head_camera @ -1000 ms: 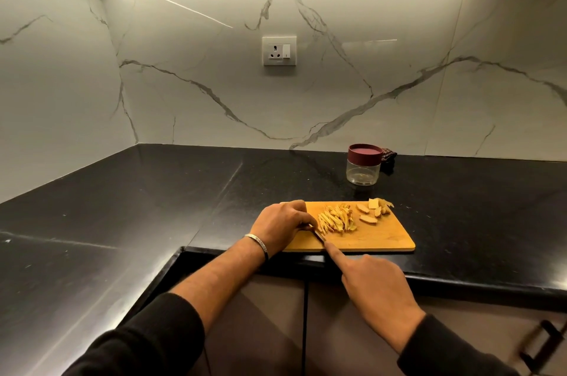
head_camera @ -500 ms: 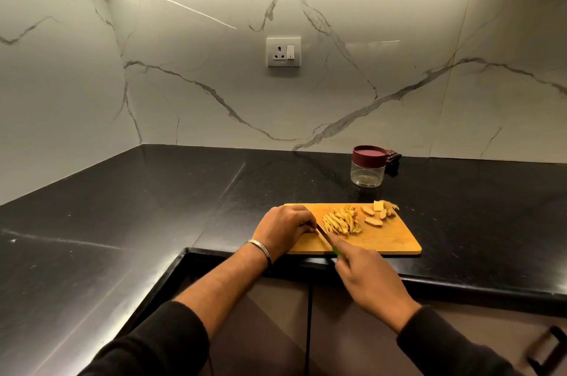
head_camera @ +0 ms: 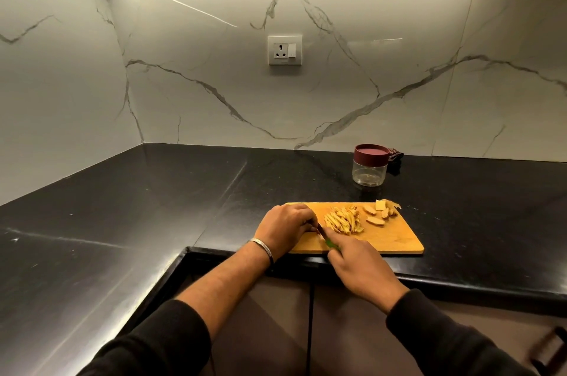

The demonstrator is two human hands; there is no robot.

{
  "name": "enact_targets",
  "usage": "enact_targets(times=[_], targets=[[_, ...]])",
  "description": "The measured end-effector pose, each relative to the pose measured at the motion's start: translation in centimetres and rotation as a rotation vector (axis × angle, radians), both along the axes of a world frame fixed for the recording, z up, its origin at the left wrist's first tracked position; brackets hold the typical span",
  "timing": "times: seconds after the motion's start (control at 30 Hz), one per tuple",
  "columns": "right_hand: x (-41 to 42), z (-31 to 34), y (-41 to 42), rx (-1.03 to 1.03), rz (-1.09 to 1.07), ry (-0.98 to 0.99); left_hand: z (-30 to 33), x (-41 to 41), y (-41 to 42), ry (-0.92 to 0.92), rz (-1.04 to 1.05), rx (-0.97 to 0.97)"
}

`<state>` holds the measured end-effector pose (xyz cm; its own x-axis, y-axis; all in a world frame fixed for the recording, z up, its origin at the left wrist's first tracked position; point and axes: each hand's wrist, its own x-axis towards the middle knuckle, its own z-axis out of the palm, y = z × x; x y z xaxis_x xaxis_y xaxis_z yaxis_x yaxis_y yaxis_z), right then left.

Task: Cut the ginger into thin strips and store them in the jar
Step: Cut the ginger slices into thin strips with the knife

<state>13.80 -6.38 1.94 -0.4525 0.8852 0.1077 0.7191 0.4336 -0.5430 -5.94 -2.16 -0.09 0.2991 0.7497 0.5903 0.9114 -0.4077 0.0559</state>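
Head view: the rectangular light-wood cutting board [head_camera: 395, 237] sits at the front edge of the black stone desk [head_camera: 153, 207], just right of the frame's centre. On it lies a loose heap of pale yellow ginger strips [head_camera: 343, 220], with a few uncut flat ginger slices [head_camera: 376, 217] to its right. The left hand [head_camera: 287, 230] is curled, knuckles up, at the board's left end; what it pins is hidden under the fingers. The right hand [head_camera: 363, 268] grips a small knife with a green handle [head_camera: 330, 243], forefinger laid along it, the blade meeting the left fingertips.

The strips look light, thin and stiff enough to snap, likely damp and clingy; I would gather them as a bunch from both sides. The clear round jar with a maroon lid [head_camera: 369, 164] stands closed beyond the board.

Compared with a second ago, the right hand has slid forward from the board's near edge up against the left hand.
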Motion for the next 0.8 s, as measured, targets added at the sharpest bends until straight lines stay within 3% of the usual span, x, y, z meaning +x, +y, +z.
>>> enact_targets(times=[0.27,0.57,0.8], targets=[[0.6,-0.3,-0.8,0.077,0.016,-0.140,0.0,0.1,0.0,-0.006,0.046,-0.002],[3.1,-0.9,-3.3,0.329,-0.028,-0.358,0.0,0.0,0.0,-0.001,0.042,-0.001],[3.0,-1.4,-3.1,0.380,-0.040,-0.477,0.1,0.1,-0.1,0.097,0.024,-0.041]])
